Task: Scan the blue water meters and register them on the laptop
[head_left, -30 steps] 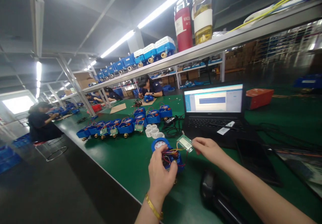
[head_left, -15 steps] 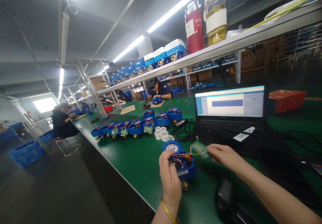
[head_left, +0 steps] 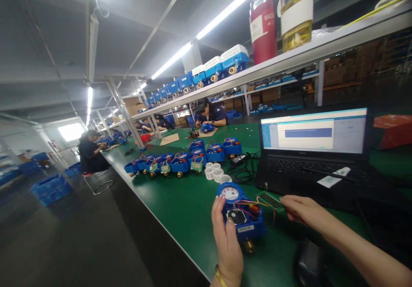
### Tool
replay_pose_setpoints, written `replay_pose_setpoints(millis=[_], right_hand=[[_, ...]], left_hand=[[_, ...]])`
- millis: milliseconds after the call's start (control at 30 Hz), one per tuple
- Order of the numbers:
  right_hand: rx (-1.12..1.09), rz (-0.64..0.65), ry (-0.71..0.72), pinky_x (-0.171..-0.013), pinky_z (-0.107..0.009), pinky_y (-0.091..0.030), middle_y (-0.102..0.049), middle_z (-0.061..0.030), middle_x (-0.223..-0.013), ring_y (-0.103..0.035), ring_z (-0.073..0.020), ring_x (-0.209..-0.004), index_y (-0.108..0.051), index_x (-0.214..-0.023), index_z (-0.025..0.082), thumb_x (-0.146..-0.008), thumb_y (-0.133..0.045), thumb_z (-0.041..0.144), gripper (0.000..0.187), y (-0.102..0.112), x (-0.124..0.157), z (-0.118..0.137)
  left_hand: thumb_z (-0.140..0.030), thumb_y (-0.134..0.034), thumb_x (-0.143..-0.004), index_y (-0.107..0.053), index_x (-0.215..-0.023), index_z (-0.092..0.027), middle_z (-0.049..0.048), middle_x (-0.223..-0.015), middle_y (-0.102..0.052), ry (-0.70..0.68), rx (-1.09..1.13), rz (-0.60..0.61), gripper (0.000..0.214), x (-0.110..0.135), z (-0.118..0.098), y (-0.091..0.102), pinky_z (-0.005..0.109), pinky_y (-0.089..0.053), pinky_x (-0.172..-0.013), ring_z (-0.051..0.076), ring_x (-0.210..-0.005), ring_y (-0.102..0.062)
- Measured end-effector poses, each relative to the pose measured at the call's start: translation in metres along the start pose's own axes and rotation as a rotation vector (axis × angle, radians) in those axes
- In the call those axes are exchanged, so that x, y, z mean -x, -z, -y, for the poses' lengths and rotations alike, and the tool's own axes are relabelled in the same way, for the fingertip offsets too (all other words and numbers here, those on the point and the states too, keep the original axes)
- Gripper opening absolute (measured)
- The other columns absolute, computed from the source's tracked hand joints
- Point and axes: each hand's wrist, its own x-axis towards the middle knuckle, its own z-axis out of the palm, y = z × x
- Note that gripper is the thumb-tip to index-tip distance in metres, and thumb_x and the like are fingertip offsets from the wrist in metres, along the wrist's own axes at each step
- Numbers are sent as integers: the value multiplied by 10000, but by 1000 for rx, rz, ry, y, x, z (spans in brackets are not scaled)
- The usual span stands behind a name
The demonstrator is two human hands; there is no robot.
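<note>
A blue water meter (head_left: 247, 231) with an open casing lies on the green bench, its round dial at the back and a brass fitting at the front. My left hand (head_left: 226, 239) grips its left side, fingers along the outside and thumb at the casing's edge. Coloured wires run from inside the casing to a green circuit board (head_left: 269, 201). My right hand (head_left: 298, 209) pinches that board by its right edge, holding it tilted just right of the meter. Part of the board's edge is hidden behind the fingertips.
White rings (head_left: 214, 173) and several blue meters (head_left: 180, 162) stand behind. A laptop (head_left: 309, 149) with a paper strip is at the right, a black scanner-like device (head_left: 310, 261) in front. Overhead, a shelf (head_left: 289, 59) carries bottles and meters. Co-workers (head_left: 210, 115) sit farther off.
The circuit board has tipped flatter in my right hand. My left hand has slid back from over the wires to the casing's side, showing more of its inside. The view has shifted slightly.
</note>
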Motion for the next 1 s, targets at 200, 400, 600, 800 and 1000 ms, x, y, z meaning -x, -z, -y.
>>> replay_pose_setpoints(millis=[200,400,600,800,1000], right_hand=[[12,31,-13,-440,-243,-240,-494,-6,-500,-371,-105,-456,-438,-528,200,-680,-444,573,403,-1,-7,-11],[-13,31,-48,-441,-233,-216,-486,-1,-480,-344,-93,-445,-386,-501,203,-632,-452,544,371,-3,0,-1],[-43,26,-44,-443,-224,-212,-497,5,-488,-345,-86,-450,-397,-507,198,-663,-448,461,311,-2,1,4],[-63,34,-38,-431,-222,-215,-506,2,-470,-343,-84,-433,-401,-498,195,-688,-462,437,314,-2,0,1],[-87,24,-36,-425,-212,-220,-510,15,-482,-344,-77,-427,-430,-541,188,-716,-465,410,284,0,0,1]], left_hand=[[-313,-292,-935,-405,-1315,-230,86,-1406,-385,-14,-9,23,405,-2,1,2,405,-236,-1111,228,-1321,-311],[-307,-301,-933,-420,-1304,-211,102,-1392,-397,-28,-4,41,401,-4,1,2,443,-236,-1106,249,-1316,-317],[-300,-317,-932,-438,-1282,-212,99,-1366,-421,-41,3,38,380,-7,-2,3,456,-244,-1099,249,-1296,-341],[-298,-327,-930,-446,-1272,-211,95,-1353,-433,-39,-2,39,372,-9,-3,1,445,-254,-1095,246,-1283,-355],[-302,-328,-933,-445,-1272,-210,96,-1350,-438,-38,-16,35,371,-9,-3,1,442,-257,-1093,242,-1279,-360]])
